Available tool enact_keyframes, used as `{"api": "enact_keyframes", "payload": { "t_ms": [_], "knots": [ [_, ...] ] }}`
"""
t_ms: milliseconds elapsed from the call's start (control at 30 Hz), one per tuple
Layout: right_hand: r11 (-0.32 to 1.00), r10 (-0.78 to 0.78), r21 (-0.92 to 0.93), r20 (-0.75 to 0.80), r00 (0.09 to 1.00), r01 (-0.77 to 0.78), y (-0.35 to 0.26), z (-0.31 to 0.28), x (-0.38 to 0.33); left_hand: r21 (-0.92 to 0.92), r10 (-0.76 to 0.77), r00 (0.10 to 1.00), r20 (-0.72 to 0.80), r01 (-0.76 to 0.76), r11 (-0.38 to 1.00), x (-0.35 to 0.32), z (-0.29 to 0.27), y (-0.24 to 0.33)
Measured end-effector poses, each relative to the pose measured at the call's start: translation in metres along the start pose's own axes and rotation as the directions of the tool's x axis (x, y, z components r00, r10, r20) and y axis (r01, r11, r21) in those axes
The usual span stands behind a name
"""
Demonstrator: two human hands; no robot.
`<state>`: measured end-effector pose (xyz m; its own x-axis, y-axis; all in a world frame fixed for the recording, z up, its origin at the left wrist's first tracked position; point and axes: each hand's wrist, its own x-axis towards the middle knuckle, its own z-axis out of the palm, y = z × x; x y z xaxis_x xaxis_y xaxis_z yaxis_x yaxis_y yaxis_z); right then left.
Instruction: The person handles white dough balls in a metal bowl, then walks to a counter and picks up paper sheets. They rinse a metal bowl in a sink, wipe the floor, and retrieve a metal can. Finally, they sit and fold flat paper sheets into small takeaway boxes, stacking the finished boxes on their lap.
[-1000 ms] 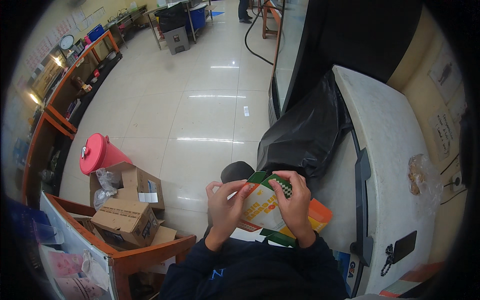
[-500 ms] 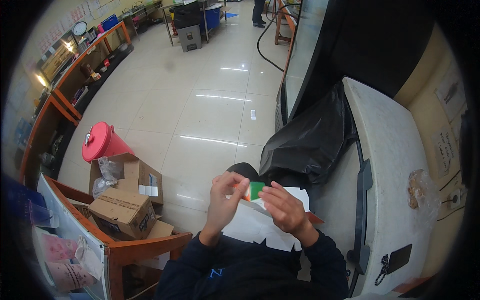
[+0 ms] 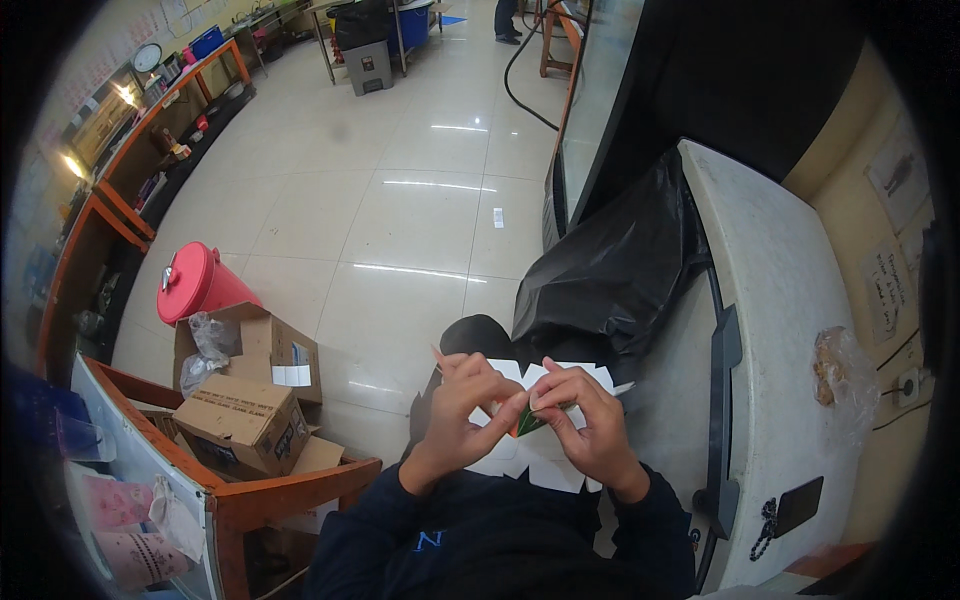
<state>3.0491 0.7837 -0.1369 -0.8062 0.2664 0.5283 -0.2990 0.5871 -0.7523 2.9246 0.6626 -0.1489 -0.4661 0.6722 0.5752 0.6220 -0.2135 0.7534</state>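
Note:
In front of my lap my two hands meet over a small green-and-orange printed piece (image 3: 527, 423). My left hand (image 3: 462, 412) pinches its left side between thumb and fingers. On the other side, my right hand (image 3: 588, 418) grips its upper corner, fingertips nearly touching the left thumb. The fingers cover most of the piece, so I cannot tell whether it is separate or part of the card below. White flat cut card (image 3: 535, 466) with slotted flaps lies across my lap beneath both hands.
Left stand brown cardboard boxes (image 3: 243, 425), a red lidded bucket (image 3: 208, 283) and an orange-framed table (image 3: 290, 490). A black plastic sheet (image 3: 610, 270) hangs ahead right. Beside me, a white chest-like unit (image 3: 775, 260) carries a phone-like dark slab (image 3: 799, 505) and a bagged item (image 3: 835, 370).
Both hands have turned inward and now pinch close together. The green face, broadly visible before, is mostly covered and tilted. More of the white card's far flaps shows.

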Motion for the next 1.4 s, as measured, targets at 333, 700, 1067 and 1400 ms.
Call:
{"api": "enact_keyframes", "payload": {
  "t_ms": [333,700,1067,1400],
  "knots": [
    [0.96,-0.253,-0.158,-0.138,0.958,0.23,0.002,0.008,-0.008,0.003,0.015,0.998,-0.066,-0.015,1.0,0.001,-0.001,0.008],
    [0.984,-0.132,-0.132,-0.071,0.989,0.122,-0.005,-0.004,-0.01,-0.01,0.012,0.999,-0.03,-0.012,1.0,-0.001,0.003,0.012],
    [0.969,-0.097,-0.23,-0.011,0.995,0.092,-0.008,-0.007,-0.015,-0.02,0.062,0.998,0.021,-0.061,0.998,-0.003,0.003,0.015],
    [0.967,-0.114,-0.249,-0.205,0.972,0.061,-0.005,0.032,-0.013,0.438,0.495,0.817,-0.296,-0.344,0.83,-0.018,0.006,-0.005]
  ]
}}
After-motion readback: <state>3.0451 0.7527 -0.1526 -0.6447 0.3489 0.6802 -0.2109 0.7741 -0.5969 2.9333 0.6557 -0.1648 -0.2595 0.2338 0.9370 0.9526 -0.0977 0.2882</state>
